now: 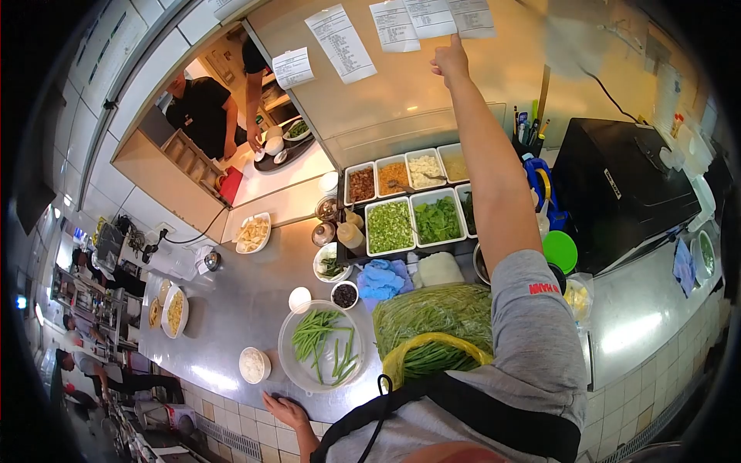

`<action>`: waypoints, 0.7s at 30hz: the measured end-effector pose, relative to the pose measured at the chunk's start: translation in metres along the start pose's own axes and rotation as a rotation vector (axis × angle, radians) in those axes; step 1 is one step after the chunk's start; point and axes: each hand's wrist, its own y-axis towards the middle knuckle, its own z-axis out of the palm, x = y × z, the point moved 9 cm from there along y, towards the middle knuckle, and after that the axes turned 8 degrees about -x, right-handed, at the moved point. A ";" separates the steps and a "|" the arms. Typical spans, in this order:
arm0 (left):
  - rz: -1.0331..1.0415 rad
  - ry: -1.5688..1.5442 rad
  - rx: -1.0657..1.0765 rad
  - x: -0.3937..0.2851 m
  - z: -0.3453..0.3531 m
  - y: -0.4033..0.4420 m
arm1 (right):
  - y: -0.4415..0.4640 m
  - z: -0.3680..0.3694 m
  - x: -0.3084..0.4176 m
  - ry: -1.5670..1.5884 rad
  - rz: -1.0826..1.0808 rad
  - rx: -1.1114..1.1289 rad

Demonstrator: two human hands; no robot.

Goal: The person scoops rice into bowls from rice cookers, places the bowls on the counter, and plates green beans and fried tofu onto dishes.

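Observation:
My right hand (450,62) reaches up to the wall, index finger stretched out to the lower edge of a printed order slip (431,17) and the other fingers curled, with nothing in it. Down at the counter's front edge, my left hand (285,410) rests open and bare. Close to it stands a bowl of rice (255,365). Beside that, a clear round basin (289,363) holds green beans (318,333). A big plastic bag of green beans (432,316) lies right of the basin, its yellow rim folded open.
White tubs of chopped scallions (389,225) and leafy greens (437,217) line the back. A blue cloth (382,279) lies before them. A black printer-like box (617,193) stands right. Through the hatch, a person in black (204,116) stands near a tray (285,157).

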 end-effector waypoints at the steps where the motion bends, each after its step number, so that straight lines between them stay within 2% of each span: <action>1: 0.000 -0.005 0.004 0.003 0.001 -0.001 | 0.034 0.011 -0.024 -0.046 -0.076 -0.060; 3: -0.007 -0.007 0.005 0.001 0.000 -0.001 | 0.045 -0.001 -0.022 -0.157 -0.266 -0.224; 5: -0.014 -0.006 0.005 -0.001 -0.001 -0.001 | 0.020 -0.030 0.016 -0.283 -0.497 -0.427; 8: -0.024 -0.001 0.009 -0.003 -0.002 0.000 | 0.023 -0.043 0.036 -0.336 -0.904 -0.764; 11: -0.040 0.003 0.016 -0.005 -0.003 0.001 | -0.031 -0.054 0.105 -0.095 -0.853 -0.293; 14: -0.056 0.017 0.026 -0.008 -0.004 0.001 | 0.016 -0.034 0.091 0.092 -0.909 -0.134; 17: -0.049 0.027 0.024 -0.008 -0.004 0.002 | 0.056 -0.010 0.065 -0.470 -0.513 0.036; 20: -0.035 0.012 0.022 -0.006 -0.002 0.001 | 0.037 0.003 0.059 -0.369 -0.280 0.168; 21: -0.025 0.014 0.021 -0.005 -0.001 0.001 | 0.033 0.004 0.061 -0.470 -0.283 0.163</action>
